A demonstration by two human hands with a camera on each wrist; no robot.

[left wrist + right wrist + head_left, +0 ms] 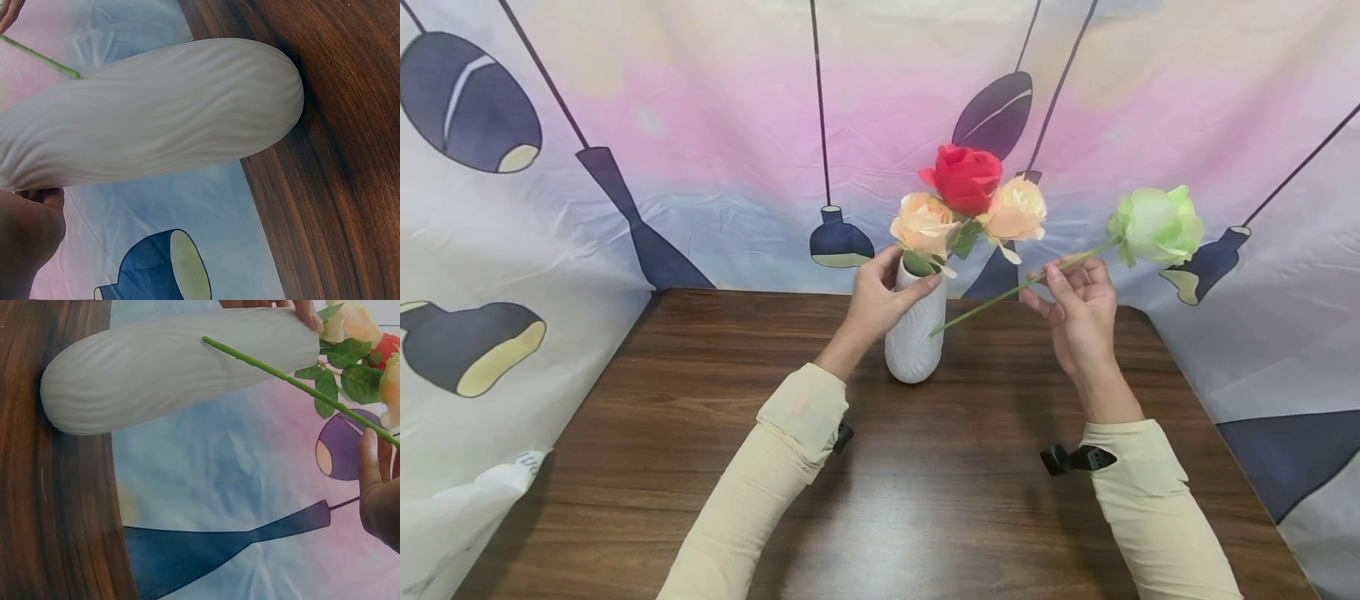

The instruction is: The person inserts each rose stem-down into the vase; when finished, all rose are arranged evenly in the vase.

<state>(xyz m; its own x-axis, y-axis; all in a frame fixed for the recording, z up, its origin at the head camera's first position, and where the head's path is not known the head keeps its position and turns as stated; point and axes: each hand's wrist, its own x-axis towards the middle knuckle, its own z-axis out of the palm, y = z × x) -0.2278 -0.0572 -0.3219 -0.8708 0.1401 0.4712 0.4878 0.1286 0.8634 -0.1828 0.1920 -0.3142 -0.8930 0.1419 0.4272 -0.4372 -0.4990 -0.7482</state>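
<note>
A white ribbed vase (914, 342) stands upright on the table, and my left hand (882, 298) grips it near the rim, thumb in front. From its mouth rise a red rose (964, 179) and two peach roses, one on the left (923, 225) and one on the right (1017, 208), with green leaves (350, 353). To the right, my right hand (1081, 312) pinches the stem of a pale green rose (1157, 223). That rose tilts with its bloom up to the right. The stem's lower end (209, 341) appears in front of the vase wall; whether it touches cannot be told.
The dark wooden table (700, 467) reaches back to a patterned cloth (737, 167) that hangs behind and along both sides. A crumpled white plastic-looking piece (482, 508) lies at the left edge. Black wrist cameras (1078, 459) sit at both sleeve cuffs.
</note>
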